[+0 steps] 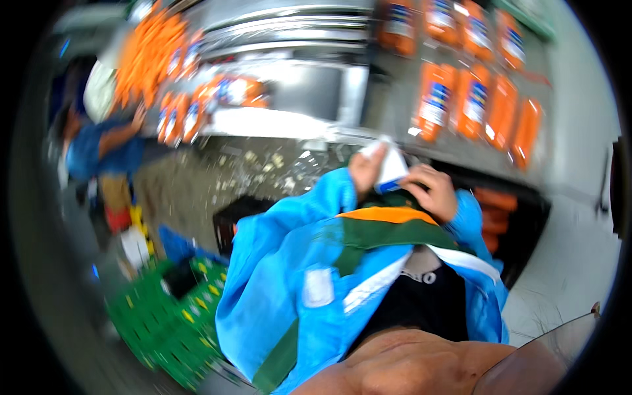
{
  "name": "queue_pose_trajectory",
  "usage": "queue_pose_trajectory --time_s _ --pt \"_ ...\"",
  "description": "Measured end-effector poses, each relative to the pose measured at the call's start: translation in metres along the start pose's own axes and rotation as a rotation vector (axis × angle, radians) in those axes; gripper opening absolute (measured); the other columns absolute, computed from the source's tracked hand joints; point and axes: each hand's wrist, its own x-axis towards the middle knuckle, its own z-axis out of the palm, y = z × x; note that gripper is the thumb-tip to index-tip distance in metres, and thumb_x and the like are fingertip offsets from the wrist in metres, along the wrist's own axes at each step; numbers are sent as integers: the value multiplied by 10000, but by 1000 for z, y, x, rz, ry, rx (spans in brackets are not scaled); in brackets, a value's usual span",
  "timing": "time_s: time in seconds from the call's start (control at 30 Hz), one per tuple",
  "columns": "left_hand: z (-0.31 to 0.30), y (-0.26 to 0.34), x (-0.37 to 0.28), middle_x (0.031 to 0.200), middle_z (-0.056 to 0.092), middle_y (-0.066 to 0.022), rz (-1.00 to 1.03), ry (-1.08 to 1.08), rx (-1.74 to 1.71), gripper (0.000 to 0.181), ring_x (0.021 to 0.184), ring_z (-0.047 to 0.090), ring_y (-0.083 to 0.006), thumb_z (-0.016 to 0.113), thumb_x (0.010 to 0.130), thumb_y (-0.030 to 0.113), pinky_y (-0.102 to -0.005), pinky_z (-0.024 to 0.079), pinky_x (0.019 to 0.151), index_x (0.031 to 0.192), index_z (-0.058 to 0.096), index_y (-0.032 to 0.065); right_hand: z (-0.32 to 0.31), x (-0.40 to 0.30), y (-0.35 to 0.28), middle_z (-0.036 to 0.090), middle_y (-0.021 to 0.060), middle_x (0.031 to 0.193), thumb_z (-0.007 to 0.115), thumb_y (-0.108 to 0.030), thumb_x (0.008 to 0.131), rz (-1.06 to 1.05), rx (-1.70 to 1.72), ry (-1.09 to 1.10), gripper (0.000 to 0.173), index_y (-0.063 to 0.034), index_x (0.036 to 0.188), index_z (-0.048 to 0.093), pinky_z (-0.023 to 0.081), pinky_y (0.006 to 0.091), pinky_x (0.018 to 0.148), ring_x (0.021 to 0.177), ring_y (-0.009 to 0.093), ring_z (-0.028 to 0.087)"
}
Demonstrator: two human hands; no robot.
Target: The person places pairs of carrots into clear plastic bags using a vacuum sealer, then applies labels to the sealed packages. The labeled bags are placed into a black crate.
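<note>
Close in front of my jacket, my left hand [368, 170] holds a white stack of labels or thin bags [391, 160] with a blue end; blur hides which. The fingers of my right hand [434, 190] pinch that stack near its blue edge. Beyond my right hand, several clear bags of carrots [434, 101] with blue-and-white labels lie in rows on a metal table [390, 103]. Under the table's near edge, beside my right sleeve, a black crate [531, 210] contains orange items that look like carrots.
Left of the table runs a metal work surface [276, 118], with loose carrots [153, 54] and bagged carrots [192, 116] at its far end. A person in blue [103, 148] reaches there. Scraps [276, 163] litter the floor. Green crates [163, 321] stand at lower left.
</note>
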Motion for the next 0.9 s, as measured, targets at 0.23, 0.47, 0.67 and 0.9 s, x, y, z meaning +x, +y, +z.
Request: queue_pose_trajectory --time_s 0.23,0.47,0.67,0.9 --pt "13 -7 2 915 650 -73 -83 -190 -47 409 787 596 -138 436 989 328 -279 476 711 1063 616 -32 5 -28 8 660 102 868 691 -64 778 -23 140 173 181 -61 958 673 496 351 733 820 267 618" --pt "-31 -14 40 1030 630 -106 -74 -29 -280 447 923 610 -225 446 970 401 -353 486 817 1136 555 0 -31 -42 6 605 95 1089 647 22 790 57 449 328 105 -31 881 648 449 305 894 1023 190 573" --pt "-24 45 4 890 607 -102 -168 -255 -207 446 789 591 -250 404 964 471 -395 494 778 1079 526 58 -183 -34 103 638 86 983 642 -161 874 418 237 809 244 -28 1067 575 521 262 763 875 139 626" --pt "2 33 -13 1015 629 -142 -563 -608 -214 860 922 640 -283 396 809 721 -412 514 843 1282 435 3 -244 -9 206 630 133 1065 666 -160 852 600 -72 746 359 -7 1148 534 536 280 763 913 168 643"
